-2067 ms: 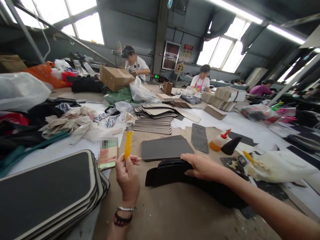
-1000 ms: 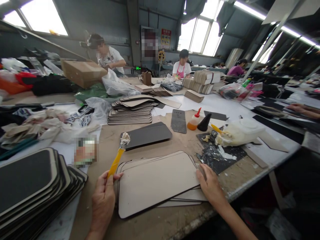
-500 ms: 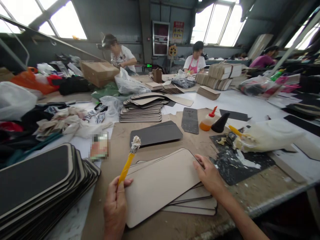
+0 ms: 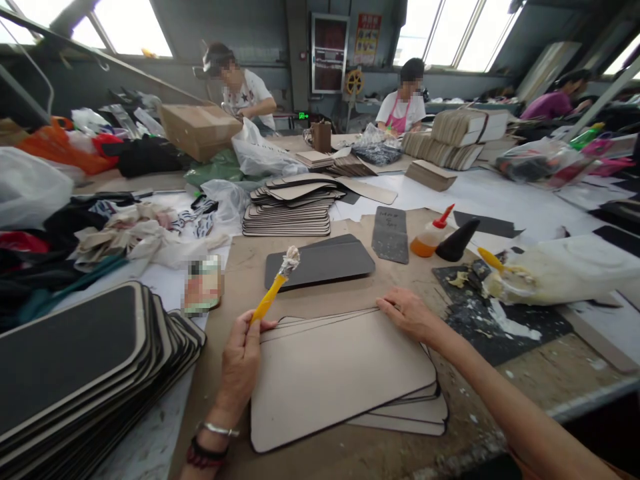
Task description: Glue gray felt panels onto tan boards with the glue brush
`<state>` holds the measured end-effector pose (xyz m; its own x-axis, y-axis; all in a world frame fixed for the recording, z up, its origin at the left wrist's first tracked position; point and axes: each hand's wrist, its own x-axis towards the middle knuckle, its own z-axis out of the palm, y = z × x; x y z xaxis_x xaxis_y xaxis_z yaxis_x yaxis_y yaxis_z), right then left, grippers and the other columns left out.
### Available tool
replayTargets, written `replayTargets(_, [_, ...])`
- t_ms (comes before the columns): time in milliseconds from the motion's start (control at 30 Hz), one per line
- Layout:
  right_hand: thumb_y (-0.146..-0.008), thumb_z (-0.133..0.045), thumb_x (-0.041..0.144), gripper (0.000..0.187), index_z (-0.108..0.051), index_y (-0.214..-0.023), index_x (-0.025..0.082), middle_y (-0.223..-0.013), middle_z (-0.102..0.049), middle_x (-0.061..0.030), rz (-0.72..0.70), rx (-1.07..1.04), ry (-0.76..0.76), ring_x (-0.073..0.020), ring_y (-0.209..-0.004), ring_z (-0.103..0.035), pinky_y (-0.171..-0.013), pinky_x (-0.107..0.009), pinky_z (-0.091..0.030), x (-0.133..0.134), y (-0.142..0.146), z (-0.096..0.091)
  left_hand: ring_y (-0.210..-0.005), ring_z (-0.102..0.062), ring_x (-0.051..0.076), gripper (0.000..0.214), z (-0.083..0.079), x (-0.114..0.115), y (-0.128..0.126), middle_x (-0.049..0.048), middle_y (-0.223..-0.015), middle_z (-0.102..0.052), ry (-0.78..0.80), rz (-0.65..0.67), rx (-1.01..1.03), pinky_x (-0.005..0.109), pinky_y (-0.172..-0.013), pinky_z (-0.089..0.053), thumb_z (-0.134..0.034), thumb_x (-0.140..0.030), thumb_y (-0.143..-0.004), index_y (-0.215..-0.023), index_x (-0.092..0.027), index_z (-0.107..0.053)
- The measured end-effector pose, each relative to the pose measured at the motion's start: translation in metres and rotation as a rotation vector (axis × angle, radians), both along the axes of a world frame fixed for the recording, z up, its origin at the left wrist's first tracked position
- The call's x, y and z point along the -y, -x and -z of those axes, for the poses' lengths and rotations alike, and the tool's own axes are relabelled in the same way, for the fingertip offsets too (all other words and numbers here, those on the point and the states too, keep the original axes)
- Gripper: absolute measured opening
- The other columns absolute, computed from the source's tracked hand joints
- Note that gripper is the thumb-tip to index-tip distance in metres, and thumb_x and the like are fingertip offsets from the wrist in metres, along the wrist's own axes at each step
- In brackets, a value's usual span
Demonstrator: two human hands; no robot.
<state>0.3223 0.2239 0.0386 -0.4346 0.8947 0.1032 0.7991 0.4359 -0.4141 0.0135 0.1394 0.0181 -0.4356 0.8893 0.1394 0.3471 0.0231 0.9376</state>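
One brown-papered table [image 4: 330, 297] carries a loose stack of about four flat, matte beige boards [image 4: 340, 377] with rounded corners. The right hand [image 4: 407, 313] lies open on their far corner. The left hand [image 4: 243, 360] grips one glue-caked, yellow-handled brush [image 4: 270, 297] just above the stack's left edge.

Orange glue bottle [image 4: 427, 241]: black cone [image 4: 457, 241] just right, grey strip [image 4: 391, 234] just left, stacked boards [image 4: 290, 213] farther left, cardboard box [image 4: 197, 130] well beyond.

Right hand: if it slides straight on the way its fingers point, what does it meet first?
Probably the dark grey panel just beyond the beige board stack that the right hand rests on, though depth is unclear.
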Motion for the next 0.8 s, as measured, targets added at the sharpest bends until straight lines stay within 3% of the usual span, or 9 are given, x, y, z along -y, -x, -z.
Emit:
replayTargets(167, [-0.087,-0.038,0.04,0.032,-0.06,-0.08,0.018,-0.089,-0.063,-0.0096,0.185,-0.086,0.019,-0.0223,-0.089,-0.058,-0.083,-0.036,-0.045,0.038,-0.022,0.003,-0.082,-0.066,0.019,0.028,0.008,-0.03,-0.007,0.0029,-0.078,-0.066,-0.06,0.134,0.003,0.038,-0.086,-0.048,-0.041,-0.041,-0.084,-0.099,-0.019,-0.049])
replayTargets(267, [-0.088,-0.036,0.045,0.038,-0.056,-0.102,0.017,-0.108,-0.06,-0.0123,0.366,-0.152,0.002,-0.0238,-0.104,-0.056,-0.09,-0.038,-0.044,0.078,-0.025,0.013,-0.078,-0.066,0.018,0.028,0.013,-0.043,-0.005,0.0026,-0.077,-0.067,-0.079,0.213,-0.015,0.037,-0.083,-0.05,-0.042,-0.041,-0.083,-0.099,-0.019,-0.049])
replayTargets(367, [-0.084,-0.043,0.052,0.06,-0.036,-0.131,0.015,-0.133,-0.043,-0.0162,0.46,-0.144,-0.135,-0.0286,-0.123,-0.041,-0.098,-0.045,-0.038,0.126,-0.019,0.027,-0.076,-0.065,0.018,0.026,0.013,-0.049,-0.002,0.0019,-0.074,-0.067,-0.084,0.275,-0.061,0.037,-0.082,-0.049,-0.043,-0.04,-0.082,-0.097,-0.02,-0.051])
replayTargets(467, [-0.069,-0.062,0.056,0.093,-0.017,-0.143,0.021,-0.147,-0.019,-0.0154,0.358,-0.039,-0.195,-0.0345,-0.132,-0.025,-0.101,-0.05,-0.034,0.16,-0.012,0.042,-0.075,-0.064,0.018,0.025,0.011,-0.049,0.0,0.0011,-0.072,-0.067,-0.086,0.305,-0.105,0.035,-0.08,-0.049,-0.044,-0.04,-0.081,-0.094,-0.021,-0.052])
replayTargets(600, [-0.058,-0.074,0.053,0.097,-0.029,-0.14,0.026,-0.149,-0.015,-0.0111,0.23,0.059,-0.162,-0.0368,-0.132,-0.024,-0.102,-0.051,-0.033,0.167,-0.015,0.051,-0.07,-0.062,0.018,0.025,0.008,-0.045,0.001,-0.0007,-0.069,-0.065,-0.084,0.293,-0.134,0.034,-0.078,-0.049,-0.043,-0.042,-0.08,-0.093,-0.022,-0.051])
replayTargets(800, [-0.064,-0.069,0.053,0.081,-0.043,-0.135,0.023,-0.146,-0.024,-0.0138,0.119,0.062,-0.167,-0.035,-0.13,-0.028,-0.102,-0.05,-0.033,0.14,-0.033,0.046,-0.072,-0.064,0.019,0.03,0.012,-0.026,0.0,-0.0004,-0.07,-0.065,-0.039,0.2,-0.149,0.033,-0.077,-0.049,-0.04,-0.044,-0.081,-0.097,-0.021,-0.051])
